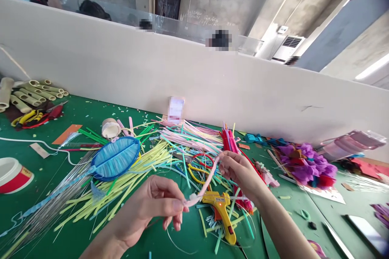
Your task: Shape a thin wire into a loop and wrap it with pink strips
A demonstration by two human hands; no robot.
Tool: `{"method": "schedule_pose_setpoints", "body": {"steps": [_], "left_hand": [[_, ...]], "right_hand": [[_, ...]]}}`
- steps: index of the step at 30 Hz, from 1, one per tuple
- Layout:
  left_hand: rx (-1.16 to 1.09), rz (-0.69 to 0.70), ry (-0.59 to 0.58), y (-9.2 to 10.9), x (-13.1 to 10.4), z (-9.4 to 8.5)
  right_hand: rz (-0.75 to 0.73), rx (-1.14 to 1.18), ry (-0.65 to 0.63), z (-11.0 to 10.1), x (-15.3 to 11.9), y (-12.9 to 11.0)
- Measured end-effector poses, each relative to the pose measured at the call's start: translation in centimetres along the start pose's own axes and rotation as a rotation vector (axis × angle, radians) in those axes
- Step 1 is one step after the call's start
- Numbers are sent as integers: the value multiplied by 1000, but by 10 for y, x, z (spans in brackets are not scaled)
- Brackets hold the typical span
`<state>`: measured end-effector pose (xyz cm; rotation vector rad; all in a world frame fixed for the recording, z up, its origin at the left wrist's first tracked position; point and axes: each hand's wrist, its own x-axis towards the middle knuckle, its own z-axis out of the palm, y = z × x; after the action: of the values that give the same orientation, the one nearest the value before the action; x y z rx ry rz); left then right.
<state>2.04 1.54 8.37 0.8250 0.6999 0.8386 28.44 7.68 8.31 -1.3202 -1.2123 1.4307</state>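
A pale pink pipe cleaner is stretched in a gentle curve between my two hands. My left hand pinches its lower end, where a small whitish bit sits beside the fingertips. At the upper end, the fingers of my right hand close on it. A thin clear or metallic strand loops below my left hand; whether it joins the pipe cleaner I cannot tell. Just behind the pipe cleaner lies a yellow glue gun with a small lit light. A blue leaf-shaped piece rests to the left.
Yellow pipe cleaners, pink ones and red ones cover the green table. Scissors lie among them. Bamboo tubes and pliers are far left, purple flowers right. A white partition stands behind.
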Motion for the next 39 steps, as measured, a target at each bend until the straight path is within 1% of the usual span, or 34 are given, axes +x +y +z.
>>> {"method": "schedule_pose_setpoints", "body": {"steps": [1, 3, 4, 7, 8, 9, 10, 11, 12, 13, 14, 15, 16, 17, 18, 20, 21, 23, 26, 30, 32, 35, 37, 39], "left_hand": [[43, 5, 19, 2, 0, -1], [148, 80, 135, 8, 0, -5], [223, 140, 216, 10, 0, -8], [544, 355, 469, 14, -2, -18], [671, 448, 525, 12, -2, -21], [791, 543, 561, 10, -2, -24], [900, 628, 568, 6, -1, -25], [987, 696, 547, 1, 1, -27], [1055, 746, 519, -4, 2, -27], [1121, 754, 491, -10, 4, -28], [1177, 763, 472, -16, 6, -28], [1233, 785, 450, -22, 8, -27], [1278, 827, 447, -26, 9, -26], [1332, 888, 432, -30, 10, -25], [1386, 974, 431, -33, 11, -23], [1496, 1168, 450, -36, 12, -20], [1538, 1261, 471, -37, 12, -19], [1602, 1362, 483, -37, 13, -18], [1657, 1383, 453, -36, 13, -22], [1670, 1397, 442, -36, 11, -27], [1658, 1391, 433, -37, 11, -28], [1630, 1370, 428, -38, 10, -27], [1571, 1299, 429, -38, 11, -25], [1473, 1217, 439, -38, 11, -24]], "right_hand": [[-5, -21, -12, 0, 3, -6], [-57, -65, 20, -1, 6, -17], [-109, -89, 79, -1, 7, -23], [-316, -197, 350, 6, -2, -35], [-393, -241, 419, 12, -8, -38], [-468, -294, 453, 20, -15, -39], [-540, -354, 438, 29, -23, -39], [-622, -435, 380, 39, -31, -38], [-657, -545, 244, 50, -38, -36], [-681, -637, 108, 60, -44, -33], [-710, -713, 7, 70, -47, -28], [-727, -796, -22, 79, -49, -23], [-741, -891, -12, 86, -48, -18], [-723, -985, 20, 92, -46, -13], [-673, -1063, 53, 96, -43, -9], [-524, -1136, 65, 103, -37, -4], [-446, -1117, 37, 105, -35, -4], [-319, -986, -67, 108, -34, -7], [-180, -717, -191, 112, -37, -12], [58, -472, -272, 118, -43, -13], [132, -383, -308, 120, -45, -11], [122, -322, -296, 122, -46, -7], [86, -343, -266, 123, -45, -3], [-9, -442, -177, 124, -45, 0]]}}
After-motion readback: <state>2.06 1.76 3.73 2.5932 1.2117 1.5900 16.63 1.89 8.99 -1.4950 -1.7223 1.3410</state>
